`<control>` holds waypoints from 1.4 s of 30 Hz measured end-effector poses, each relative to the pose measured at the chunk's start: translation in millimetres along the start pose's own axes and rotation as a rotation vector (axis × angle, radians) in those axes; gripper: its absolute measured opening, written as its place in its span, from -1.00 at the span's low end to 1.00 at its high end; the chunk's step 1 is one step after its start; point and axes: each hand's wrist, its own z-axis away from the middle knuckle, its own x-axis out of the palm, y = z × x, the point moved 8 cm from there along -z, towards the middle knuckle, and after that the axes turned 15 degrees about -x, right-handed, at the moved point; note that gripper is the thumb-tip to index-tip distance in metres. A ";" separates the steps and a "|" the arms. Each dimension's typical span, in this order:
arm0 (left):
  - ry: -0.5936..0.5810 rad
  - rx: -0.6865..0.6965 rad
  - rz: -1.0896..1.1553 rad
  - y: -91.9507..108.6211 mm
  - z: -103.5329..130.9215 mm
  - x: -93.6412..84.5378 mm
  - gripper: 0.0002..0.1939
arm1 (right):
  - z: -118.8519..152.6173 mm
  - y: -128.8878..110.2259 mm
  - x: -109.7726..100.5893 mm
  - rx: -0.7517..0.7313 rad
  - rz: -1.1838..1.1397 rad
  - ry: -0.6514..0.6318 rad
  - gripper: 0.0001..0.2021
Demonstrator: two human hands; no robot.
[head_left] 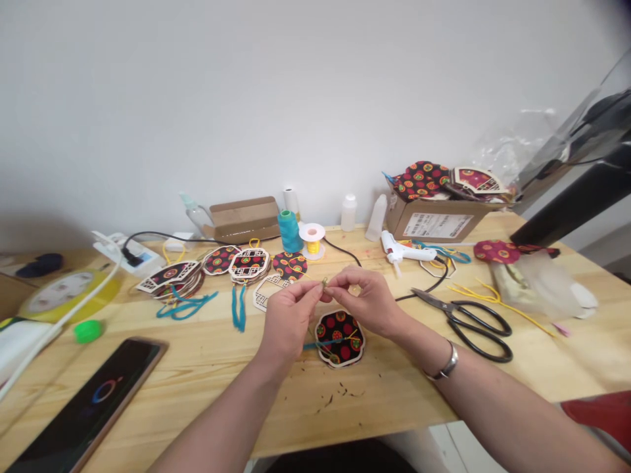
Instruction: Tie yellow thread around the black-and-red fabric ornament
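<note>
My left hand [293, 309] and my right hand [367, 299] meet over the middle of the table. Their fingertips are closed on a small gold-coloured piece [325, 283]; it is too small to tell its kind. Just below them lies a scalloped ornament [340, 338] with dark patterned fabric and a pale wooden rim. A blue cord and yellow thread run across its face. Left of my hands, a cream wooden lattice frame [266, 292] rests flat, partly hidden by my left hand.
Black-handled scissors [480, 322] and a white glue gun [401, 251] lie to the right. Behind stand a blue thread cone [289, 231], a yellow thread spool [312, 243] and a cardboard box [434, 220] of ornaments. A phone [93, 407] occupies the front left.
</note>
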 end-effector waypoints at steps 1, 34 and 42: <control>0.025 0.032 -0.050 2.0 0.7 -1.5 -0.80 | -0.3 -0.6 -0.4 -0.005 0.012 -0.009 -0.86; 0.153 0.444 -0.522 25.4 21.8 6.7 -0.85 | 10.0 35.8 6.8 0.417 -0.388 -0.114 -0.79; 0.157 0.441 -0.522 27.0 22.0 6.5 -0.87 | 12.5 37.9 12.0 0.435 -0.470 -0.143 -0.78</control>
